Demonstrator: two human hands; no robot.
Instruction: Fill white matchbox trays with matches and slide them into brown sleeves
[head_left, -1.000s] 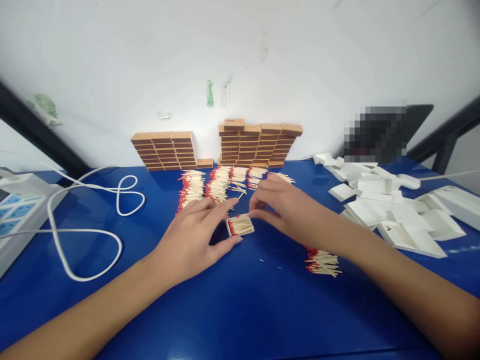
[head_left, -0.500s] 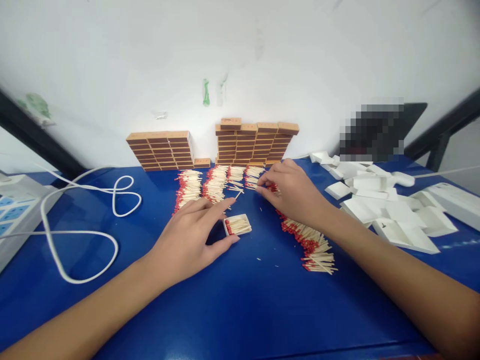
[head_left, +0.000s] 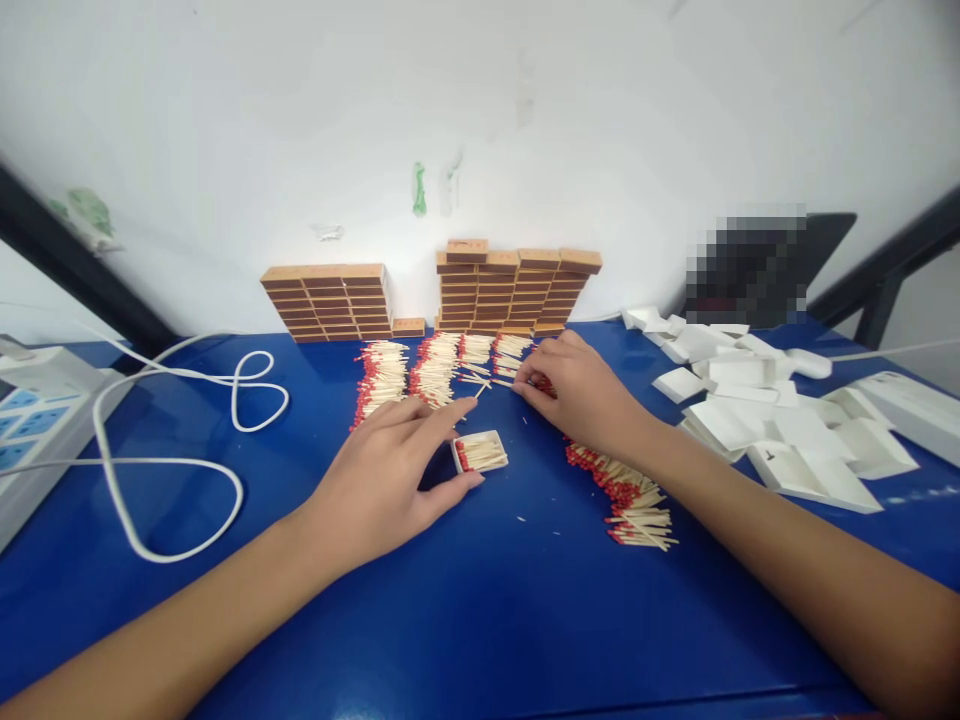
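Note:
My left hand [head_left: 386, 465] rests on the blue table with thumb and forefinger spread beside a small white matchbox tray [head_left: 493, 437]. Red-headed matches [head_left: 484, 457] partly fill this tray. Just past my left forefinger's tip lie a few loose matches [head_left: 482, 388]. Further right, my right hand [head_left: 581, 388] has its thumb and fingers pinched together, and the pale end of a match [head_left: 502, 382] sticks out at the fingertips. Below that hand runs a long row of matches [head_left: 622, 490], partly covered by it. More match piles [head_left: 436, 372] stand in rows behind both hands.
Stacked brown matchboxes [head_left: 326, 303] line the wall, with a second stack [head_left: 517, 290] to the right. A heap of white trays [head_left: 810, 430] lies at the right. A white cable [head_left: 169, 557] loops beside a power strip [head_left: 34, 420] on the left.
The view has shifted slightly. A match end now shows at my right fingertips, which have closed a little further by the pile. My left hand keeps its place by the tray.

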